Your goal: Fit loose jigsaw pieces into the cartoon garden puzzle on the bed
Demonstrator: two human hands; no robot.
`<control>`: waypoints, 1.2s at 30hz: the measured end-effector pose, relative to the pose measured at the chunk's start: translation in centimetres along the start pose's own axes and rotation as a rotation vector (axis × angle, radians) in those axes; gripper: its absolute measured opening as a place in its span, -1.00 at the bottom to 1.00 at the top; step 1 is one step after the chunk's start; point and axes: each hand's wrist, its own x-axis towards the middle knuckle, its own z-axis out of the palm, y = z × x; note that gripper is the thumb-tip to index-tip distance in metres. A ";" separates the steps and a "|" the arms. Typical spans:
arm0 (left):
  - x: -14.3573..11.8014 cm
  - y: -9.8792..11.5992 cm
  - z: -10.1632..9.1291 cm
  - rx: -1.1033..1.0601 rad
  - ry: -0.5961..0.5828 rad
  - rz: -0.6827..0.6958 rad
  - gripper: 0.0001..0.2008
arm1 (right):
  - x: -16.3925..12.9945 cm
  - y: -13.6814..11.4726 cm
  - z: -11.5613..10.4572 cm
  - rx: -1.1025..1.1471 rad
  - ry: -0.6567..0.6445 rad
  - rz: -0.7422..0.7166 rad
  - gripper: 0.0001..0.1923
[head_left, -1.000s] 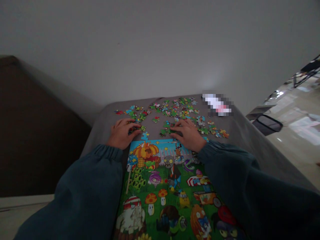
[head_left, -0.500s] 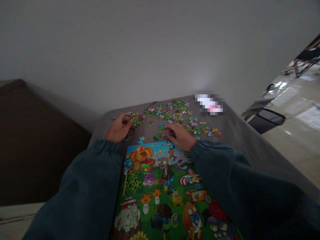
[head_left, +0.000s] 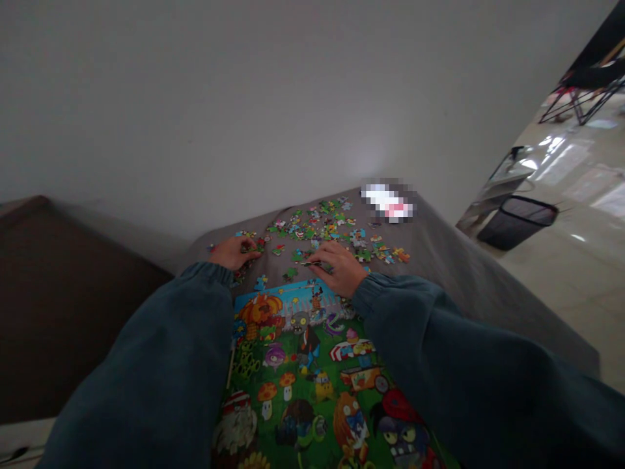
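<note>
My left hand is at the left end of the loose pieces, thumb and fingers drawn together around a small greenish puzzle piece, mostly hidden by the fingers. A thin puzzle piece, seen nearly edge-on, is pinched in the fingertips of my right hand. That hand hovers over the top edge of a colourful cartoon picture sheet with zombies and plants. Between the hands lie a green puzzle piece and a blue puzzle piece. Many loose puzzle pieces spread beyond both hands.
A grey cloth covers the table, which stands against a pale wall. A blurred-out bright object lies at the back right. To the left is a dark brown panel; a dark bin stands on the floor at right.
My left fingers have closed down among the pieces at the left. My right hand keeps its pinch, now with the thin piece clearer to see. The whole view has shifted somewhat.
</note>
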 end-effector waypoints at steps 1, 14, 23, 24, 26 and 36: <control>0.1 0.0 -0.1 0.004 0.002 0.001 -0.65 | 0.0 -0.1 -0.1 -0.001 -0.005 -0.004 -0.90; 1.8 -0.1 -0.9 -0.127 -0.060 -0.001 -0.65 | -0.4 -0.1 -0.2 -0.025 -0.005 -0.067 -0.89; -0.7 -0.5 -3.7 -0.344 0.048 -0.018 -0.70 | -0.2 -0.3 -0.7 0.075 -0.058 0.038 -0.96; -1.4 -0.3 -4.1 -0.361 0.074 -0.011 -0.69 | -0.2 -0.4 -0.8 0.120 -0.063 0.077 -0.97; -3.4 0.6 -4.5 -0.398 0.101 0.021 -0.65 | -0.2 -0.8 -1.0 0.237 -0.080 0.172 -0.98; -15.6 10.7 1.4 -0.664 0.056 0.290 -0.71 | -1.7 -6.1 -2.2 0.618 -0.109 0.076 -0.91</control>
